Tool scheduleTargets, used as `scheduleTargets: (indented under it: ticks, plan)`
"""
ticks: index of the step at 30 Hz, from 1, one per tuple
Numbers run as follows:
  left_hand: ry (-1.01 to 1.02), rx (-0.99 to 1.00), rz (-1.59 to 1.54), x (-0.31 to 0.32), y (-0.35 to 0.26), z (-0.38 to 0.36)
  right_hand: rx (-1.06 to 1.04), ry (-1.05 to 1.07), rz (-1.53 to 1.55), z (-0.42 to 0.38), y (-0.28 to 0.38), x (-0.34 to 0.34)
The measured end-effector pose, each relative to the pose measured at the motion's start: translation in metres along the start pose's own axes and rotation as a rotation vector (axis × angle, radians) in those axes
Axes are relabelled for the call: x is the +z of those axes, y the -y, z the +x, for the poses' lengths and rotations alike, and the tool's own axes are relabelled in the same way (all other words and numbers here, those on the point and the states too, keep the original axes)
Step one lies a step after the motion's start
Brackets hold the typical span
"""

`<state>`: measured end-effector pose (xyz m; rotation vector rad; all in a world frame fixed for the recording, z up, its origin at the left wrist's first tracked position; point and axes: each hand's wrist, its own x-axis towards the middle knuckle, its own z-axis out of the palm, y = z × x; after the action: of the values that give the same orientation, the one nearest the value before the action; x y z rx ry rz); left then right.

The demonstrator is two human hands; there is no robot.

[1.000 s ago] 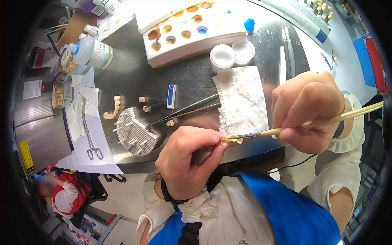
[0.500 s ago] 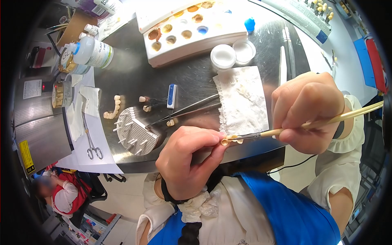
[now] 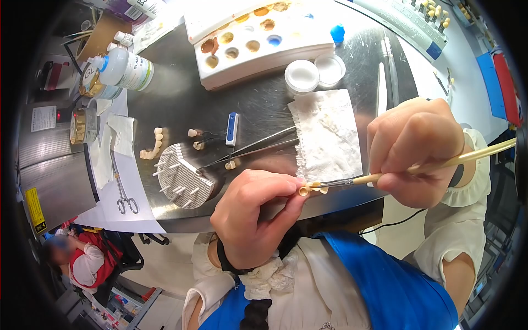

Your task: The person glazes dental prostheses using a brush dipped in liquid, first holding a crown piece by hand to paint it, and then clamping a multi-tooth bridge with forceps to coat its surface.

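Note:
Between the thumb and fingertips of my left hand (image 3: 256, 212) is a small dental bridge (image 3: 316, 189) of tooth-coloured crowns, held over the table's front edge. My right hand (image 3: 418, 151) is closed round the pale handle of a fine paintbrush (image 3: 379, 177). The brush's dark tip reaches the crowns; it seems to touch them, though the contact is too small to be sure. Just behind both hands lies a crumpled white tissue (image 3: 329, 137), with tweezers (image 3: 253, 146) reaching out from its left side.
Left of the tissue are a pegged firing tray (image 3: 184, 179), another curved bridge (image 3: 154, 144) and a blue-and-white holder (image 3: 232, 129) with single crowns. Behind stand a paint palette (image 3: 264, 52), an opened white jar (image 3: 301, 76) and a glaze bottle (image 3: 129, 69). Scissor-like forceps (image 3: 122, 192) lie left. A person (image 3: 82, 256) sits lower left.
The brush tip has shifted very slightly along the crowns. Both hands keep nearly the same place and grip.

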<state>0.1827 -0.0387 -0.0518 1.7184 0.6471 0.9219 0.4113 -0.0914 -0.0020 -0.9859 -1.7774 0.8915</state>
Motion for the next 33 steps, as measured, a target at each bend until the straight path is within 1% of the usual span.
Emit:
scheduleTargets:
  ticks: [7,10,13,16,19,22,25,28,31,32,33]
  plan:
    - [0.000,-0.003,-0.013,0.0002,0.0005,-0.0007,-0.003,-0.036,0.002,-0.0010,-0.0004,0.0010]
    - [-0.005,-0.002,-0.019,0.0001,0.0007,-0.0012,0.009,0.027,-0.008,-0.0003,0.0009,-0.0010]
    - [0.010,0.015,-0.018,-0.0008,0.0013,-0.0003,-0.033,-0.069,0.045,-0.0002,-0.0019,0.0031]
    - [0.014,0.012,-0.011,-0.0013,0.0010,-0.0005,-0.011,0.015,0.015,-0.0002,-0.0003,-0.0003]
    - [0.014,0.012,-0.028,-0.0011,0.0017,-0.0007,-0.003,0.029,-0.012,-0.0008,0.0003,0.0001]
    - [0.020,-0.002,-0.026,-0.0013,0.0005,-0.0001,-0.035,-0.050,0.027,-0.0008,-0.0022,0.0031]
    - [0.017,0.016,-0.036,-0.0010,0.0014,0.0004,-0.016,0.006,-0.011,-0.0012,-0.0008,0.0017]
    - [0.014,0.021,-0.036,-0.0007,0.0024,0.0003,-0.043,-0.090,0.048,-0.0017,-0.0030,0.0045]
    - [-0.002,0.012,-0.018,-0.0002,0.0008,0.0002,-0.020,-0.025,0.004,-0.0024,0.0006,0.0005]
    - [-0.002,0.012,-0.018,-0.0010,0.0011,0.0013,-0.002,-0.089,0.031,-0.0028,0.0022,0.0017]
    - [0.026,0.088,0.047,-0.0025,0.0020,0.0034,0.008,-0.121,0.045,-0.0031,0.0027,0.0026]
